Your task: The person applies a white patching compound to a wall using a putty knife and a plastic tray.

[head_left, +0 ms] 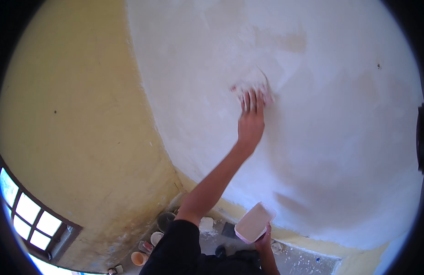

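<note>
My left hand (252,120) reaches far up against the wall, its fingers bent over a flat, pinkish thing smeared with white paste (254,91). Blur and paste hide exactly what this flat thing is. It lies against the white-coated wall (212,133), where beige damp-looking patches show. Lower down, my right hand (264,239) grips a pale pink rectangular tub (255,223) by its side and underside. The tub is tilted, and a smooth cream-coloured surface fills its top.
A yellow wall (83,91) meets the white one at a corner on the left. Below it is a barred window (35,220). A dark bucket (165,222), an orange pot (138,259) and other containers stand on the paste-spattered floor (303,261). A dark object (422,137) juts in at the right edge.
</note>
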Motion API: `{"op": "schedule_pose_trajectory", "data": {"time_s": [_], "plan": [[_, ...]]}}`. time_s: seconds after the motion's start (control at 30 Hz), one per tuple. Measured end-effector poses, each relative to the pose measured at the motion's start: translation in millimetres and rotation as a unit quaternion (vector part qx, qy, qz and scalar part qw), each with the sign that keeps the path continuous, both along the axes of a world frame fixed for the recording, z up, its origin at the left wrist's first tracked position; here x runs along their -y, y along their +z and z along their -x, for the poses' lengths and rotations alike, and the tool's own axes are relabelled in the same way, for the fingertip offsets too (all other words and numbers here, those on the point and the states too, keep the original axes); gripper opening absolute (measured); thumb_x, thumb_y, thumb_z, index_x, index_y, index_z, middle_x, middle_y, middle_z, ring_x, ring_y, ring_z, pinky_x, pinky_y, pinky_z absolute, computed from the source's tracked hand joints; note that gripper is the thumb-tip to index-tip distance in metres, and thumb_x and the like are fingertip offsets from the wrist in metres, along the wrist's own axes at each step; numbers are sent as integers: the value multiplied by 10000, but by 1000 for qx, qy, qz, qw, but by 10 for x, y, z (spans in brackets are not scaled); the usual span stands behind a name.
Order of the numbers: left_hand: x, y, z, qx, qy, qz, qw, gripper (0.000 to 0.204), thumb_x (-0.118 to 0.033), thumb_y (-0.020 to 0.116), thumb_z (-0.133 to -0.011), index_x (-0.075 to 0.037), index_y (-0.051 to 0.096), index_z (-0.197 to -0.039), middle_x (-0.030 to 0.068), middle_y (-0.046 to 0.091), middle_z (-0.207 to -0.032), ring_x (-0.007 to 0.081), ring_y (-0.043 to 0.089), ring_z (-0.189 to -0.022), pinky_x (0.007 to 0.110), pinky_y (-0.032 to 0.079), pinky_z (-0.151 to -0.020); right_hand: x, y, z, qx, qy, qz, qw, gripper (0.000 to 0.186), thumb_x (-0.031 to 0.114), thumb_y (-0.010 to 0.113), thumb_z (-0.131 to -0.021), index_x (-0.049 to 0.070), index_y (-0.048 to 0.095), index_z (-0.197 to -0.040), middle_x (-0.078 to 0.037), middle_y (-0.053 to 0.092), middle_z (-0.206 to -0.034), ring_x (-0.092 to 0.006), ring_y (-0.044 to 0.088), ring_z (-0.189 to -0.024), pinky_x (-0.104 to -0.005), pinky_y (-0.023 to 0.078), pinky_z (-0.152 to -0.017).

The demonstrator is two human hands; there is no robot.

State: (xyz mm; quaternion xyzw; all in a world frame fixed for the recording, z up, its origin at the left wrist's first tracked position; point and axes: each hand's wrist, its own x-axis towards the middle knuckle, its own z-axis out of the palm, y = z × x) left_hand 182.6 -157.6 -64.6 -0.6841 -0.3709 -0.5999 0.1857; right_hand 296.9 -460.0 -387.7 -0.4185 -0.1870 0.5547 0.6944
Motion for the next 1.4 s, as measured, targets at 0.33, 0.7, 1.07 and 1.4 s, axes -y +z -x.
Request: {"op": "schedule_pose_trajectory", "data": {"time_s": [0.33,0.7,1.07,1.4], "plan": [[114,93,959,317,-20,160,935,141,-50,490,-914,49,578,-867,283,611,-775,478,591,-745,454,458,-626,-69,-177,-229,-40,13,19,999,591,486,404,-988,78,375,-1414,-115,507,-1374,-293,504,-1264,-470,401,-1067],[-743,1053,1107,350,95,147,920,274,21,525,-763,58,636,-1011,293,661,-851,456,653,-797,501,531,-765,-114,-55,-263,-16,49,-6,999,553,477,375,-1005,68,399,-1376,-86,530,-1304,-247,514,-1220,-412,423,-1029],[484,1091,-214,192,-40,51,979,433,79,505,-788,36,588,-1212,268,661,-883,424,633,-655,443,518,-613,-32,-263,-757,-38,67,39,996,557,480,389,-1000,69,399,-1376,-93,526,-1305,-249,511,-1216,-416,404,-1042],[-22,459,-161,242,27,-109,964,338,21,466,-914,46,590,-1227,269,666,-954,362,670,-776,376,508,-677,-236,-1014,-1522,-120,154,26,980,542,407,382,-1012,35,364,-1407,-130,503,-1352,-279,484,-1256,-427,370,-1072]]}}
